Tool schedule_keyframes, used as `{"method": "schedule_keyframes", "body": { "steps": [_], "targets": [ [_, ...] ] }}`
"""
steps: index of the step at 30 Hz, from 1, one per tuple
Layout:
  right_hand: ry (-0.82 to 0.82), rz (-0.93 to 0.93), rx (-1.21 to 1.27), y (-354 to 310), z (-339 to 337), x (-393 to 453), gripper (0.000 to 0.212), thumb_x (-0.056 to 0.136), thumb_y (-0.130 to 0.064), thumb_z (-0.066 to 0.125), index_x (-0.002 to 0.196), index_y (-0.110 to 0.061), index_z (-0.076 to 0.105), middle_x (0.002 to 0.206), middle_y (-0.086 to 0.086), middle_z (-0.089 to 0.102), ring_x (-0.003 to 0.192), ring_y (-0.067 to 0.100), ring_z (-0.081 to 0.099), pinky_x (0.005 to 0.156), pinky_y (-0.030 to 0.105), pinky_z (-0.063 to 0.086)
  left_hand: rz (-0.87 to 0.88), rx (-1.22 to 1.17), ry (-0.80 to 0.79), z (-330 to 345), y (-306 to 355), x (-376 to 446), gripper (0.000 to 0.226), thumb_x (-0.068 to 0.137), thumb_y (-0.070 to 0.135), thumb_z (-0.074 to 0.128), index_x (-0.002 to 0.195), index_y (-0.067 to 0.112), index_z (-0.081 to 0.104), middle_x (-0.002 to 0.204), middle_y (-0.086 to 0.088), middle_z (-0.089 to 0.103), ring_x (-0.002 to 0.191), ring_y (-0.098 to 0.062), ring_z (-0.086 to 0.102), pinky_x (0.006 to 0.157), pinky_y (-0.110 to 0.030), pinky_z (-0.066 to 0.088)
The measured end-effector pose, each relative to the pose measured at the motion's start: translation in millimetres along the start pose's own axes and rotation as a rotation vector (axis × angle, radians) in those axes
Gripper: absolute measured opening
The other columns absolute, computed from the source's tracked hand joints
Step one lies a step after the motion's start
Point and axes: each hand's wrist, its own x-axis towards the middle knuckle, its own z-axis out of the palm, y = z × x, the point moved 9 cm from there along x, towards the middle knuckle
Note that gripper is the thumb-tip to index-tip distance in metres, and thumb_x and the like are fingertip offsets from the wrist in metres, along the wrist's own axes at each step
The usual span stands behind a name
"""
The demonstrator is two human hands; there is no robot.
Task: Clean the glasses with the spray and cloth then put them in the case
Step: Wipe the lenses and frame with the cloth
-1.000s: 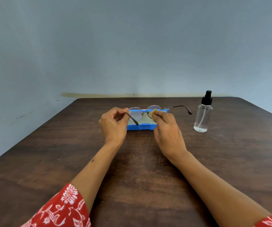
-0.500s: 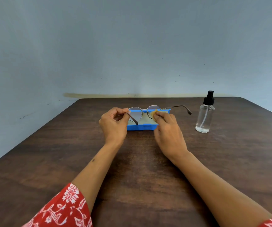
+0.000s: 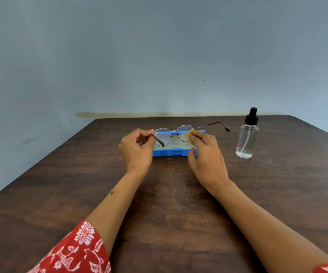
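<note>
Thin round metal-framed glasses (image 3: 171, 133) are held up over the open blue case (image 3: 171, 152), temples unfolded. My left hand (image 3: 137, 148) pinches the frame at its left hinge. My right hand (image 3: 206, 154) presses a small yellow cloth (image 3: 190, 135) against the right lens, fingers closed on it. Most of the cloth is hidden under those fingers. The right temple sticks out freely toward the spray bottle (image 3: 247, 134), a clear bottle with a black pump top standing upright to the right of the case.
A dark wooden table (image 3: 171, 203) carries everything, its far edge close to a pale blue wall (image 3: 159, 56). The table's left and right edges slant outward toward me. My forearms with red patterned sleeves cross the near half.
The cloth has shifted a little toward the outer side of the right lens. The glasses and left hand stay in place.
</note>
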Motion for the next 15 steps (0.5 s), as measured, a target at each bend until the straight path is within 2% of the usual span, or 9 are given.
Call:
{"method": "schedule_keyframes", "body": {
  "steps": [6,11,15],
  "targets": [
    [0.041,0.038,-0.036,7.5,-5.8,0.7,0.041,0.081,0.005,0.056,0.122,0.005,0.057,0.124,0.015,0.056,0.112,0.031,0.049,0.085,0.036,0.049,-0.018,0.01,-0.017,4.0,-0.1,-2.4,0.015,0.078,0.003,0.072,0.075,0.017,0.068,0.08,0.006,0.069,0.073,-0.003,0.067,0.075,-0.025,0.058],
    [0.0,-0.034,-0.014,-5.9,1.2,-1.0,0.042,0.079,0.006,0.057,0.121,0.004,0.058,0.124,0.015,0.056,0.114,0.032,0.05,0.08,0.04,0.052,-0.021,-0.008,-0.005,2.2,-1.8,-2.1,0.014,0.078,0.004,0.073,0.073,0.016,0.068,0.076,0.009,0.068,0.066,0.007,0.065,0.074,-0.029,0.059],
    [0.068,-0.036,-0.016,1.3,-6.7,2.3,0.041,0.074,0.012,0.059,0.115,0.005,0.061,0.117,0.017,0.06,0.106,0.035,0.055,0.07,0.042,0.056,-0.015,-0.004,-0.013,2.6,-0.4,-1.8,0.013,0.079,0.005,0.073,0.074,0.016,0.068,0.076,0.009,0.067,0.066,0.008,0.064,0.073,-0.027,0.059]
  ]
}}
